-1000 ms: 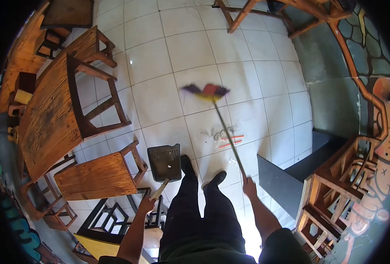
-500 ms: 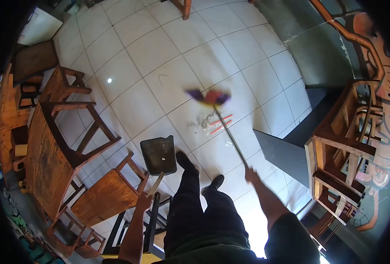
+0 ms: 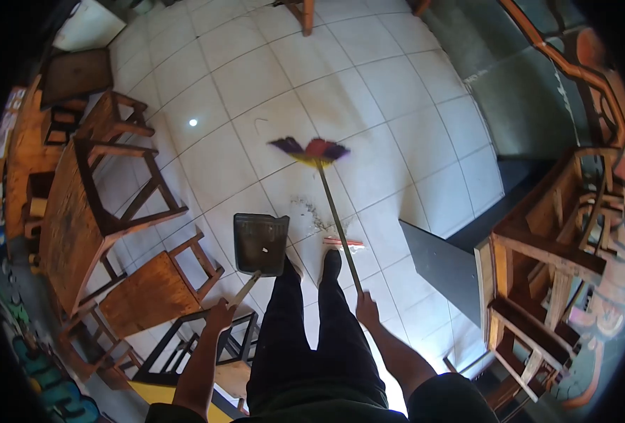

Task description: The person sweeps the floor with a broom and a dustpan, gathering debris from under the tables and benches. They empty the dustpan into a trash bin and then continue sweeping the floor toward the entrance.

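Note:
My right hand [image 3: 367, 309] is closed round the thin handle of a broom [image 3: 337, 224]. Its purple, red and yellow bristles fan out over the white tiles ahead of me. Low on the left, my left hand [image 3: 219, 314] grips the handle of a dustpan [image 3: 261, 243]. A small pale scrap [image 3: 264, 249] lies in the dark pan. Between pan and broom handle, a grey patch of dust [image 3: 307, 211] is spread on the floor. Close to my right shoe, some red straw-like sticks [image 3: 343, 242] lie partly behind the broom handle.
Wooden tables [image 3: 80, 225] and stools [image 3: 154, 292] line the left side. On the right, a dark panel [image 3: 439, 268] juts out beside stacked wooden furniture [image 3: 538, 261]. A wooden leg [image 3: 307, 17] stands at the far end of the tiled floor [image 3: 256, 84].
The broom head has moved left, and my right hand has come in towards my body. My feet have shifted forward; the red sticks now lie nearer my right shoe.

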Available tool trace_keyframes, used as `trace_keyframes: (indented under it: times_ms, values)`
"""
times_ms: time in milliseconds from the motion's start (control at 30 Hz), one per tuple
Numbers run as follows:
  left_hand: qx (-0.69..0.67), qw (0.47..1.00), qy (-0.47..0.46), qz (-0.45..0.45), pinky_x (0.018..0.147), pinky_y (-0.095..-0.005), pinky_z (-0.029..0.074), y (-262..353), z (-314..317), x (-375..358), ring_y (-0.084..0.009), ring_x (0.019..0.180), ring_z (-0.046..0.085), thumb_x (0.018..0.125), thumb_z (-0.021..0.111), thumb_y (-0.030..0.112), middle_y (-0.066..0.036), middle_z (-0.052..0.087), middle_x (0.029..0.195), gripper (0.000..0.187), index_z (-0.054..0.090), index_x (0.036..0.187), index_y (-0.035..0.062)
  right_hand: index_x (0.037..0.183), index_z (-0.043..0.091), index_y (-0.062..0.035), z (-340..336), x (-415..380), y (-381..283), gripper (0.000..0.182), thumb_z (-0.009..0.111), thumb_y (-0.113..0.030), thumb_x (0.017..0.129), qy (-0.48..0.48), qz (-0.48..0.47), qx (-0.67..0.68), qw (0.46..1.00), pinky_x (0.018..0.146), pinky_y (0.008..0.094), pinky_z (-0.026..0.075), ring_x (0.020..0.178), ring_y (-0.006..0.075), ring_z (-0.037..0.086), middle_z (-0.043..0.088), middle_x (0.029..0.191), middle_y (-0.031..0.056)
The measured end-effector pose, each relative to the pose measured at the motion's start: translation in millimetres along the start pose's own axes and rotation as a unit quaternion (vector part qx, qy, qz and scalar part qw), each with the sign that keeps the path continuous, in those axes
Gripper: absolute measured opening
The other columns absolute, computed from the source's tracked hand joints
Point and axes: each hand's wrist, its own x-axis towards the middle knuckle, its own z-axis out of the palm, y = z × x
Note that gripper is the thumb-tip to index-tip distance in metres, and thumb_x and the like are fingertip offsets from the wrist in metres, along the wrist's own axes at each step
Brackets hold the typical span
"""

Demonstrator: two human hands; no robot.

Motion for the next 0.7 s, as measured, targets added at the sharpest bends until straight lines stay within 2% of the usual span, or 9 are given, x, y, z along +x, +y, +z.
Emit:
trace_keyframes:
  times_ms: [133,167,200,233,333,367,500,600,700]
  values:
    - [-0.071,0.997,0.002,-0.037,0.061,-0.0371,0.045,4.3,37.8,-37.3,-0.0277,0.066,0.060,0.079,0.051,0.038,-0.012,0.059,0.063,0.039,0.048,0.096,0.0032,0.101,0.041,-0.0025,-18.8,140.3,-88.1,0.024,0.038,-0.018,0.083,0.059,-0.183,-0.057,0.980,0.054,0.0442,0.047,0.063,0.0357,0.056,0.047,0.083,0.0174]
    - [-0.105,0.991,-0.034,-0.080,0.061,-0.0356,0.045,19.2,36.3,-50.0,-0.0262,0.065,0.060,0.080,0.051,0.038,-0.012,0.059,0.063,0.038,0.048,0.096,0.0035,0.100,0.040,-0.0015,5.4,192.6,-93.2,0.025,0.037,-0.019,0.083,0.029,-0.142,-0.035,0.989,0.057,0.0459,0.047,0.069,0.0367,0.056,0.051,0.083,0.0197]
    - [-0.082,0.995,-0.005,-0.063,0.059,-0.0347,0.046,14.7,52.9,-59.9,-0.0251,0.064,0.060,0.080,0.052,0.035,-0.012,0.059,0.063,0.036,0.048,0.095,0.0030,0.101,0.043,-0.0003,-6.4,220.5,-123.7,0.028,0.045,-0.017,0.079,0.047,-0.222,-0.148,0.963,0.058,0.0410,0.049,0.071,0.0318,0.057,0.045,0.086,0.0161]
    - [-0.115,0.990,-0.021,-0.076,0.060,-0.0385,0.045,25.9,52.2,-74.5,-0.0292,0.067,0.060,0.079,0.052,0.037,-0.014,0.059,0.065,0.038,0.047,0.097,0.0035,0.095,0.044,-0.0008,-1.8,255.5,-141.8,0.025,0.041,-0.023,0.083,0.034,-0.163,-0.007,0.986,0.063,0.0461,0.047,0.073,0.0384,0.056,0.050,0.084,0.0227]
    - [-0.150,0.981,-0.048,-0.113,0.059,-0.0402,0.045,23.4,79.0,-104.9,-0.0310,0.065,0.059,0.080,0.049,0.038,-0.012,0.059,0.063,0.040,0.045,0.099,0.0030,0.089,0.045,-0.0001,-55.0,282.7,-207.8,0.030,0.031,-0.027,0.087,0.000,-0.124,-0.008,0.992,0.069,0.0490,0.044,0.076,0.0430,0.054,0.056,0.079,0.0267]
    - [-0.171,0.975,-0.059,-0.128,0.059,-0.0399,0.045,34.6,72.2,-117.6,-0.0305,0.065,0.059,0.080,0.049,0.038,-0.012,0.059,0.063,0.040,0.046,0.098,0.0026,0.096,0.044,-0.0005,-66.9,288.1,-213.2,0.029,0.034,-0.026,0.086,-0.050,-0.121,-0.064,0.989,0.075,0.0438,0.045,0.086,0.0367,0.056,0.057,0.089,0.0240]
    - [-0.195,0.964,-0.065,-0.166,0.060,-0.0393,0.045,39.1,81.9,-147.6,-0.0290,0.066,0.060,0.080,0.050,0.039,-0.012,0.059,0.062,0.041,0.048,0.096,0.0016,0.099,0.043,-0.0004,-56.4,276.7,-149.0,0.024,0.034,-0.017,0.084,-0.100,-0.146,-0.205,0.963,0.073,0.0459,0.045,0.088,0.0373,0.055,0.054,0.094,0.0215]
    - [-0.210,0.955,-0.086,-0.190,0.062,-0.0409,0.044,35.0,97.0,-155.4,-0.0315,0.069,0.059,0.079,0.050,0.040,-0.014,0.059,0.064,0.042,0.048,0.096,0.0011,0.125,0.027,-0.0116,-47.5,207.2,-28.4,0.042,0.030,-0.014,0.083,-0.207,-0.142,-0.279,0.927,0.072,0.0486,0.045,0.086,0.0386,0.055,0.044,0.107,0.0195]
    - [-0.183,0.961,-0.086,-0.189,0.067,-0.0444,0.043,29.3,119.0,-158.0,-0.0367,0.078,0.057,0.079,0.049,0.042,-0.020,0.059,0.077,0.045,0.047,0.097,0.0005,0.103,0.039,-0.0077,-73.3,84.5,80.5,0.034,0.025,-0.035,0.087,-0.206,-0.026,-0.204,0.957,0.073,0.0498,0.043,0.089,0.0406,0.053,0.054,0.093,0.0256]
